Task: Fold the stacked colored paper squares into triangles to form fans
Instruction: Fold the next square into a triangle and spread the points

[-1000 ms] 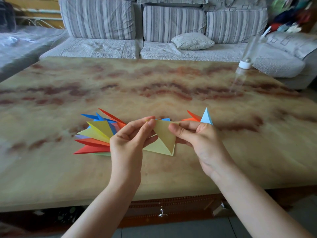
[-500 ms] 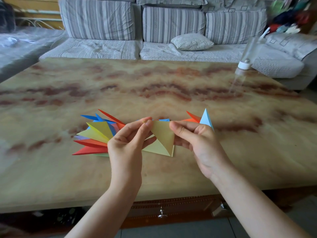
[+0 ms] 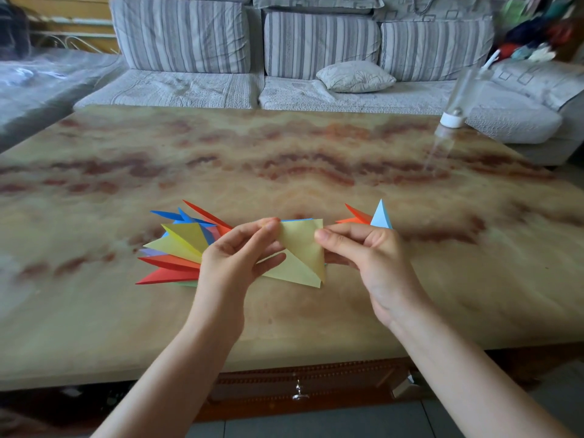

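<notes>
1. Left hand [image 3: 232, 263] fingers pinch the yellow paper's [image 3: 301, 252] upper left corner.
2. Right hand [image 3: 376, 260] fingers pinch its upper right corner, above the marbled tabletop [image 3: 284, 159].
3. Folded colored triangles [image 3: 180, 248] fan out behind the left hand.

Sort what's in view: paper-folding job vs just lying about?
Job: pale yellow folded paper triangle, pinched by left hand and right hand; fanned pile of red, yellow and blue folded paper triangles; orange and light blue paper points behind the right hand.
Lying about: clear plastic bottle, white end down, at far right of the marbled table; small grey cushion on the striped sofa.
</notes>
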`<state>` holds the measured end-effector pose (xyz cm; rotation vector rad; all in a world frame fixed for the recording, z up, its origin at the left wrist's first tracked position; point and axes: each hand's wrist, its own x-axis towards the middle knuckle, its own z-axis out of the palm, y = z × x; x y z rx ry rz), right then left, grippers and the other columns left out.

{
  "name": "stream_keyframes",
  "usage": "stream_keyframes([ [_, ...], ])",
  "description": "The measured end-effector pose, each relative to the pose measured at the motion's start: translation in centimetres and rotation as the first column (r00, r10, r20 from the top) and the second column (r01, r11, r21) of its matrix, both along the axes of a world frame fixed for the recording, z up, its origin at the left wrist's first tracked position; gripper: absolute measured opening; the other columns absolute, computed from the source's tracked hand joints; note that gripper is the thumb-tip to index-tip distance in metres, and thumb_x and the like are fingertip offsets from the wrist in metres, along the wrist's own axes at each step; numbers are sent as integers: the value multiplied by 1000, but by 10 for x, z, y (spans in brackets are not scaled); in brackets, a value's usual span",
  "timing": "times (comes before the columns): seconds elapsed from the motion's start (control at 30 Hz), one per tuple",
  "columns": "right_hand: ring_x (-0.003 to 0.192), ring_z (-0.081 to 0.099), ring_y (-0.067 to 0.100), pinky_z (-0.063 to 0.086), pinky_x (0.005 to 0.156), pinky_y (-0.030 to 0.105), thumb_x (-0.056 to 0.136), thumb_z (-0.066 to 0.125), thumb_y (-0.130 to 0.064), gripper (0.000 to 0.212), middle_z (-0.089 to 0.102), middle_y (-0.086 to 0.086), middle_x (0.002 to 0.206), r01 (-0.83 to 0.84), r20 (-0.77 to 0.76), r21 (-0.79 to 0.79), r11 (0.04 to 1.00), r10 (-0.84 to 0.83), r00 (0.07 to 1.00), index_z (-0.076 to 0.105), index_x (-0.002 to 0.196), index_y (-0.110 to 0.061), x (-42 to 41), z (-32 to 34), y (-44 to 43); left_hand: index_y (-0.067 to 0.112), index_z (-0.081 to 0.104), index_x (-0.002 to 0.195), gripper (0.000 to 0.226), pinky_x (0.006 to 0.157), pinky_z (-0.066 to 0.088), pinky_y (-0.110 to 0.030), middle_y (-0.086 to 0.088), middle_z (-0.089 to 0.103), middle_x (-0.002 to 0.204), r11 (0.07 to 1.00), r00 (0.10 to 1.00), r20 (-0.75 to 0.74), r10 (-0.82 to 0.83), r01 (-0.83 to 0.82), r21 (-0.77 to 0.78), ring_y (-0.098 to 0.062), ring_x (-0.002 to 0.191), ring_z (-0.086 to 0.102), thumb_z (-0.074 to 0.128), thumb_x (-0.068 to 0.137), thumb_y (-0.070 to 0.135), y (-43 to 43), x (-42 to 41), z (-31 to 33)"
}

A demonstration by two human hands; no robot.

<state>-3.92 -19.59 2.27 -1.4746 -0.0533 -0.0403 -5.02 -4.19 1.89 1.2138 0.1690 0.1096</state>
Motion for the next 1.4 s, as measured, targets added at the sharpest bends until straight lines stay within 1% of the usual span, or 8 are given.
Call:
stream_keyframes([
  [0.1,68,68,11,53,71,18,81,69,-3,9,73,-1,69,-29,24,-68,997,31,999,74,75,-7,0,-1,-2,19,72,89,8,76,56,-25,7,72,75,963,997,31,-67,56,262,-6,75,66,65,84,18,10,5,7],
  [0.23,70,68,8,48,68,14,81,70,-7,7,75,1,74,-116,52,-239,964,132,990,76,79,-9,-5,-3,0,28,75,80,26,52,42,-12,5,71,70,833,979,139,-150,50,551,-1,63,60,69,64,48,12,3,11],
  [0.3,71,66,8,47,67,15,83,70,-11,8,75,5,76,-154,61,-285,946,178,982,77,83,-7,-8,-4,1,28,76,72,20,58,43,-17,3,70,67,775,971,136,-195,68,629,-5,62,57,71,63,46,11,3,6],
  [0.4,66,62,7,44,63,16,83,70,-10,8,74,8,72,-160,76,-314,936,193,978,77,80,-7,-8,-5,2,26,74,67,5,66,45,-26,1,71,67,786,969,143,-203,75,613,-10,63,59,77,71,28,8,5,1],
  [0.53,69,65,8,48,67,17,83,70,-10,8,74,7,74,-177,41,-287,941,197,980,77,80,-8,-5,-3,2,26,70,63,14,65,38,-7,10,67,66,748,963,247,-106,-87,658,-1,64,57,75,76,23,4,2,-1],
  [0.9,69,63,14,50,67,22,82,70,-12,8,73,16,80,-214,-25,-333,918,218,976,75,81,-6,-3,-1,-2,21,67,65,14,65,33,-7,12,57,61,661,944,329,9,-252,707,7,69,48,73,78,19,-7,-1,-8],
  [1.07,80,73,21,55,84,28,83,69,-5,7,75,11,80,-264,-37,-316,911,266,963,74,82,0,-7,-3,-6,20,67,69,15,53,40,-28,9,60,59,725,952,295,82,-260,637,-4,53,50,70,82,28,8,10,-6],
  [1.4,78,73,20,54,75,20,86,64,-1,10,75,10,81,-344,-81,-325,881,337,938,73,84,3,-5,0,-11,16,68,73,17,54,43,-33,7,62,61,728,958,269,97,-253,637,-12,59,55,67,84,29,11,12,-8],
])
